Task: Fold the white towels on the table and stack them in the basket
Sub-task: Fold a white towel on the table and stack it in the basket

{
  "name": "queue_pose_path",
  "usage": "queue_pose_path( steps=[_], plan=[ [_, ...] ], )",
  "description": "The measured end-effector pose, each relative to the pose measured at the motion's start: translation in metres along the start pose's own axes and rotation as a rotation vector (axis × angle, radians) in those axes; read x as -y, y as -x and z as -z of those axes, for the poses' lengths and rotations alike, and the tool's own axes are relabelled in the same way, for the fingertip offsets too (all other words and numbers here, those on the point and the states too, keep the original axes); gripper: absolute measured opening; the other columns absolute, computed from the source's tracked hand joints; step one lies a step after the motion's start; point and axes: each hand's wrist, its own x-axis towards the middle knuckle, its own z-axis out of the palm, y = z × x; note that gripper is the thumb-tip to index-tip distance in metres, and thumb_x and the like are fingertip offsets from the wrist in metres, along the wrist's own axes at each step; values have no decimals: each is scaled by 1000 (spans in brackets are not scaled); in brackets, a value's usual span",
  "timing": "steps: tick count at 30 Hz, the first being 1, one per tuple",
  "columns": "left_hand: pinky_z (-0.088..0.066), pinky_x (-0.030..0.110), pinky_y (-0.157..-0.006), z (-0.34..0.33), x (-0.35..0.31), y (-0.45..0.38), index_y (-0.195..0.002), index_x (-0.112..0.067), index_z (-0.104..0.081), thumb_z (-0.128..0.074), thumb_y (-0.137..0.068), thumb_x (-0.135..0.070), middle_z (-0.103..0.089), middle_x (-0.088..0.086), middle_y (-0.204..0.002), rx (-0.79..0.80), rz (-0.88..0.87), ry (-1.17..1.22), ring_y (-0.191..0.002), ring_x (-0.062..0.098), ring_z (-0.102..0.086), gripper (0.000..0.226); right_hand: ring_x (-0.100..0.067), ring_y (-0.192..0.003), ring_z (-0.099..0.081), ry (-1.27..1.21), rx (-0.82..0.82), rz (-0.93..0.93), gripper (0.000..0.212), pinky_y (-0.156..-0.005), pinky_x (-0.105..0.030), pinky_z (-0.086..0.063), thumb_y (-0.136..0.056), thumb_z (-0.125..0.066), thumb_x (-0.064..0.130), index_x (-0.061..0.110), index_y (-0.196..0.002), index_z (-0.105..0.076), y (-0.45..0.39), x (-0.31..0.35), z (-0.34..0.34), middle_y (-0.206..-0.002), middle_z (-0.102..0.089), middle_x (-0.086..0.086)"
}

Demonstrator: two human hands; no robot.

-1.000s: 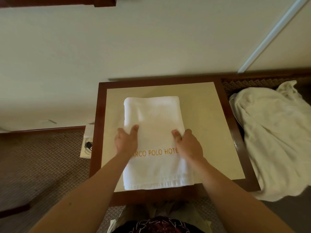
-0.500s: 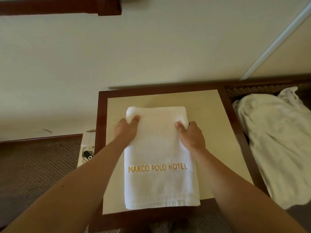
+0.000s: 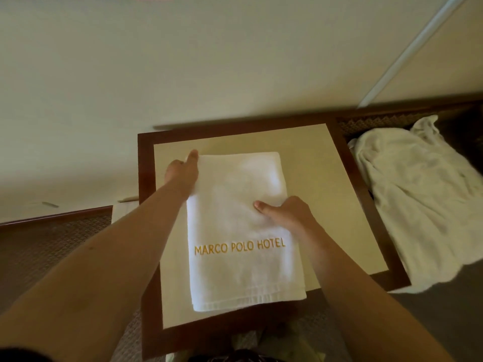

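Head view: folded white towel with gold lettering (image 3: 243, 231) lies on the cream, wood-framed table (image 3: 324, 178). Your left hand (image 3: 183, 173) holds its far left corner, apparently pinched. Your right hand (image 3: 287, 212) grips its right edge.

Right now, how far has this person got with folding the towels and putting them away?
Partly done: the white towel with gold hotel lettering lies folded into a long strip on the wood-framed beige table. In hand: the left hand holds its far left corner and the right hand grips its right edge. Left: the rumpled white towel heap beside the table. No basket is in view.
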Motion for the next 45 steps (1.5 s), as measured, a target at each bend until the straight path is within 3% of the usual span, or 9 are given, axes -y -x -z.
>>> queue_pose_path(
  steps=[5,9,12,16,19,24,27,37,45],
  plan=[
    [-48,37,-85,2,26,35,-139,-19,-52,-46,-101,-60,-63,3,-122,-27,-61,100,-103,26,-60,57,-19,-83,-67,-170,56,-29,64,-53,-22,-41,-67,-87,63,9,-93,-65,18,-1,2,-88,-66,0],
    [-57,44,-86,13,88,87,-129,-24,-57,-50,-98,-62,-69,0,-113,62,-76,-25,-98,23,-67,50,-9,-68,-65,-259,106,-49,44,-44,-15,-42,-71,-90,52,16,-84,-68,33,-12,-8,-79,-69,4],
    [-62,45,-74,15,116,106,-119,-27,-56,-53,-94,-67,-70,-2,-100,143,-55,-61,-85,21,-71,47,-8,-74,-70,-322,103,24,32,-51,-13,-45,-72,-90,47,25,-83,-70,43,-25,-18,-75,-69,14],
    [-62,48,-76,14,121,114,-122,-27,-48,-61,-89,-67,-66,-2,-105,130,-76,-62,-89,23,-69,53,-12,-77,-75,-417,189,8,36,-62,-24,-57,-74,-87,47,21,-96,-77,59,-42,-31,-89,-79,4],
    [-59,43,-72,9,112,122,-122,-25,-45,-64,-90,-61,-64,-2,-107,147,-121,-78,-91,24,-67,52,-10,-83,-76,-521,223,42,21,-67,-23,-59,-80,-86,36,27,-96,-76,73,-65,-35,-94,-80,6],
    [-51,35,-69,-17,90,146,-120,-21,-50,-69,-89,-56,-64,-2,-107,188,-219,-136,-92,22,-64,51,1,-81,-74,-716,146,93,24,-66,-17,-57,-83,-85,19,32,-98,-72,91,-109,-22,-87,-77,17],
    [-42,25,-59,-47,74,173,-118,-22,-50,-69,-91,-52,-60,-11,-97,212,-273,-150,-80,5,-57,44,6,-76,-71,-777,76,118,25,-61,-12,-53,-85,-83,16,31,-99,-69,100,-145,2,-80,-73,25],
    [-47,25,-63,-207,8,321,-117,-22,-52,-72,-90,-50,-62,-14,-103,419,-505,-107,-89,5,-63,43,-19,-98,-75,-1001,-295,82,42,-83,-40,-63,-84,-85,28,15,-120,-69,151,-327,114,-111,-77,0],
    [-50,29,-71,-348,-37,459,-118,-21,-51,-72,-90,-51,-60,-15,-103,614,-704,-98,-93,7,-62,46,-16,-89,-76,-1109,-567,19,37,-73,-33,-64,-87,-81,22,11,-119,-68,199,-475,210,-109,-76,-3]
  ],
)
